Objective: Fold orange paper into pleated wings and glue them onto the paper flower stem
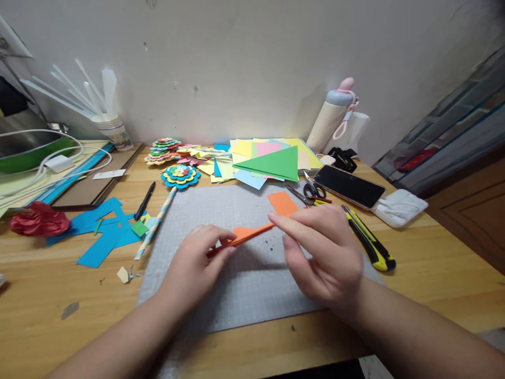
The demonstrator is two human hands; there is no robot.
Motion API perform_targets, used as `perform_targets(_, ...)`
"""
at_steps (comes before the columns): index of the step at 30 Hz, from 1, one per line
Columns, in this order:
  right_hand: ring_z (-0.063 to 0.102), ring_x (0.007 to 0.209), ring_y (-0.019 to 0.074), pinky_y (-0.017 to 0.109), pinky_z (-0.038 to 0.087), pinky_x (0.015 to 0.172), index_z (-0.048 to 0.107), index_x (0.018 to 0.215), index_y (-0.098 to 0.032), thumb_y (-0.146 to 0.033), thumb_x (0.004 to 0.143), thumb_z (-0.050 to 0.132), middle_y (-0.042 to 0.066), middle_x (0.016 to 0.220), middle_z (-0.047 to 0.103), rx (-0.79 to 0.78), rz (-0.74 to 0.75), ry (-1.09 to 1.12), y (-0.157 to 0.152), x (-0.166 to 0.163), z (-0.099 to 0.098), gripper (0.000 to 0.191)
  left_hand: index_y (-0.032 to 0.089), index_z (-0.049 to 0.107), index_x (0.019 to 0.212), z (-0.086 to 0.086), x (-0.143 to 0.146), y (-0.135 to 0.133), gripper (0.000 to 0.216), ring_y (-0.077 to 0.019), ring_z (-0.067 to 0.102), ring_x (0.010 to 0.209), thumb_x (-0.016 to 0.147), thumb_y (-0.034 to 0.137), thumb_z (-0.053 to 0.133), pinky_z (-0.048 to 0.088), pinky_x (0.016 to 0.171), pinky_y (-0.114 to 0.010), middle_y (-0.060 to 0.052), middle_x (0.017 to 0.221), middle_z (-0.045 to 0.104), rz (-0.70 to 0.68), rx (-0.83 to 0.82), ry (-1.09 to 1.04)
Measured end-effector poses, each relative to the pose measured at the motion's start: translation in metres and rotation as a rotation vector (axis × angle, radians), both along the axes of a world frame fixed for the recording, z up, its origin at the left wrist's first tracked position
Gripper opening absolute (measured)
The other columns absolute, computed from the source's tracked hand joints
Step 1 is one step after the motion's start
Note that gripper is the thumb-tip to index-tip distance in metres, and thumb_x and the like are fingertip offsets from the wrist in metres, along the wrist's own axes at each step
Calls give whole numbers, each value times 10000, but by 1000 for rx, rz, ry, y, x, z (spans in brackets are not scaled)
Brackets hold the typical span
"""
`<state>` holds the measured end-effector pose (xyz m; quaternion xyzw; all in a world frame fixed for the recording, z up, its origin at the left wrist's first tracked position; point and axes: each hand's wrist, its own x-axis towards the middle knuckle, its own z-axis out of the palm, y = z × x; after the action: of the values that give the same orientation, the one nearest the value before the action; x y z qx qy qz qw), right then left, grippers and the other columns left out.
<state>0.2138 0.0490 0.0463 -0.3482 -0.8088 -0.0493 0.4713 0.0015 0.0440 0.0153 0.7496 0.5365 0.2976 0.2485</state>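
Note:
My left hand pinches a folded piece of orange paper between thumb and fingers, holding it tilted a little above the grey cutting mat. The paper's right end rises toward my right hand. There the right index fingertip meets or nearly meets the paper's tip, while the thumb stands apart below it. Behind the right hand, a flat orange paper strip lies on the mat, partly hidden by the fingers. Small dark scraps lie on the mat between the hands.
Right of the mat are a yellow-black utility knife, scissors, a phone and a white case. Behind lie coloured papers and a bottle. On the left are a paper flower, a black pen and blue scraps.

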Motion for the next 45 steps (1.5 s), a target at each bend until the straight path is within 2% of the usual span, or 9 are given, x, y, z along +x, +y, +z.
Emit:
perform_targets(2, 535, 707, 170, 351, 393, 661, 625, 1014, -183, -86, 794, 530, 44, 803, 606, -3, 115, 81, -6, -3, 0, 258, 223, 628, 998, 3, -1, 0, 204, -170, 564, 766, 821, 316, 589, 430, 663, -299, -28, 889, 657, 94, -157, -296)
perform_targets(6, 548, 795, 174, 325, 434, 696, 561, 964, -177, -137, 822, 553, 52, 870, 598, -298, 236, 66, -7, -16, -15, 147, 196, 622, 975, 2, 4, 0, 263, -173, 612, 839, 758, 337, 670, 473, 729, -286, -42, 963, 682, 104, -435, -792)
perform_targets(12, 541, 912, 225, 366, 410, 766, 529, 1069, -176, -316, 821, 602, 84, 1018, 611, -466, 163, -121, -3, -26, -32, 294, 164, 583, 1010, -2, 13, -4, 343, -226, 610, 987, 714, 276, 717, 471, 856, -340, -84, 1041, 673, 85, -569, -1035)
perform_targets(17, 568, 873, 188, 327, 365, 750, 591, 977, -191, -204, 868, 524, 49, 945, 653, -419, 134, -152, 0, -25, -35, 129, 155, 602, 924, -4, 16, -8, 244, -209, 618, 905, 745, 309, 665, 476, 821, -338, -82, 962, 674, 15, -556, -830)
perform_targets(21, 578, 850, 170, 313, 335, 747, 625, 873, -189, -143, 849, 522, 39, 903, 670, -431, 86, -164, 10, -20, -33, 115, 183, 570, 828, -3, 17, -14, 110, -146, 568, 609, 768, 269, 603, 452, 544, -279, -17, 704, 623, -135, -526, -500)
perform_targets(23, 578, 818, 156, 306, 316, 738, 625, 824, -188, -128, 833, 533, 23, 859, 671, -439, 68, -196, 15, -18, -33, 110, 188, 557, 746, -1, 13, -16, 76, -134, 522, 593, 809, 232, 556, 419, 544, -274, -3, 652, 581, -146, -247, -236)
perform_targets(27, 569, 796, 141, 300, 281, 737, 607, 773, -181, -123, 826, 546, -2, 807, 660, -466, 72, -266, 18, -17, -33, 100, 201, 604, 919, 4, 2, -8, 103, -197, 527, 868, 850, 191, 529, 413, 757, -356, -55, 915, 621, -58, 293, 158)
perform_targets(31, 553, 769, 137, 301, 257, 739, 598, 744, -178, -113, 829, 534, -4, 777, 650, -506, 94, -313, 18, -18, -35, 125, 234, 634, 903, 3, -5, 1, 117, -205, 524, 890, 870, 215, 523, 371, 779, -367, -33, 936, 633, -51, 256, 354)
perform_targets(45, 511, 821, 159, 312, 263, 766, 565, 778, -182, -195, 818, 615, -2, 832, 607, -626, 99, -451, 9, -26, -40, 66, 186, 634, 757, -7, 5, 0, 194, -192, 538, 797, 890, 228, 499, 317, 715, -356, -13, 776, 645, -203, 219, 532)
